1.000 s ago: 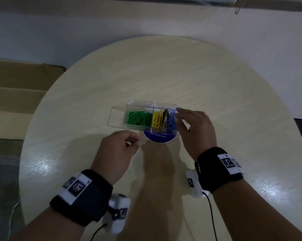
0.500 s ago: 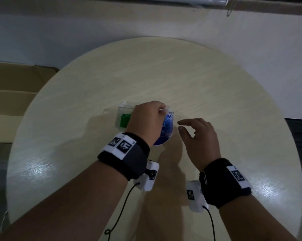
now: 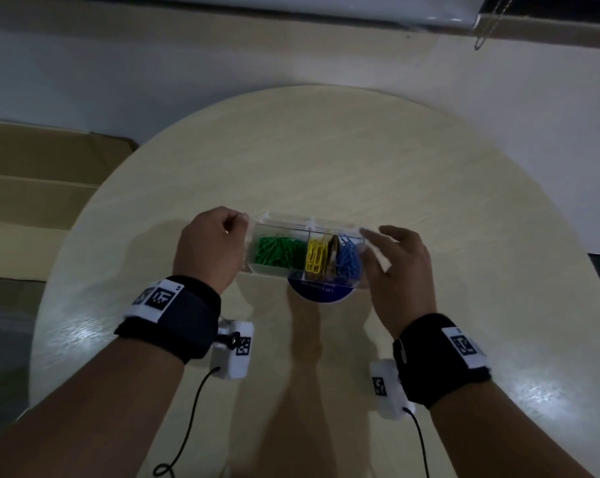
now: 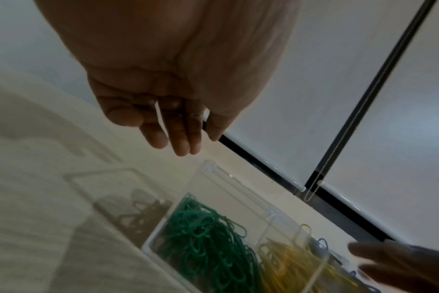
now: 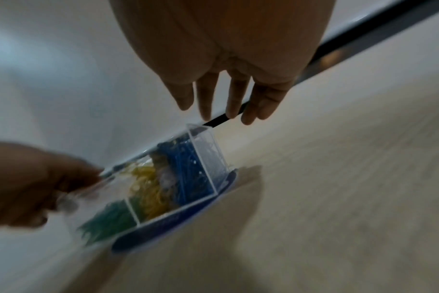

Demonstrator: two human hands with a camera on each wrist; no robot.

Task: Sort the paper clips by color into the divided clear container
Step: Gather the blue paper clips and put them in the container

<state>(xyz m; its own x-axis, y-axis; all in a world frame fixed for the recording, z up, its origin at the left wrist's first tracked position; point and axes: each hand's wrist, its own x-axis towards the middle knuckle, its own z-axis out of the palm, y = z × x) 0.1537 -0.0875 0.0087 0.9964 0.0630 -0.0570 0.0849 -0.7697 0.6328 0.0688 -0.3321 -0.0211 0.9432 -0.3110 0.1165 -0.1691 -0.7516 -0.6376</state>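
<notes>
The divided clear container (image 3: 281,225) sits mid-table in the head view. It holds green clips (image 3: 279,251) on the left, yellow clips (image 3: 315,257) in the middle, a few dark clips (image 3: 333,253) and blue clips (image 3: 348,261) on the right. My left hand (image 3: 235,224) is at its left end, fingers curled, pinching what looks like a clear lid (image 5: 70,198); the piece is blurred. My right hand (image 3: 374,250) hovers at the right end with fingers spread (image 5: 211,99), just above the container's corner (image 5: 203,142). Green clips (image 4: 206,237) and yellow clips (image 4: 288,263) show in the left wrist view.
A round blue disc (image 3: 321,294) lies under the container's right front. The pale round table (image 3: 326,160) stands against a white wall. Flattened cardboard (image 3: 33,188) lies beyond the table's left edge. A blind's bead chain (image 3: 484,25) hangs at the top right.
My left hand moved from over the container to its left end. The clips show again. My right hand came back up against the right end.
</notes>
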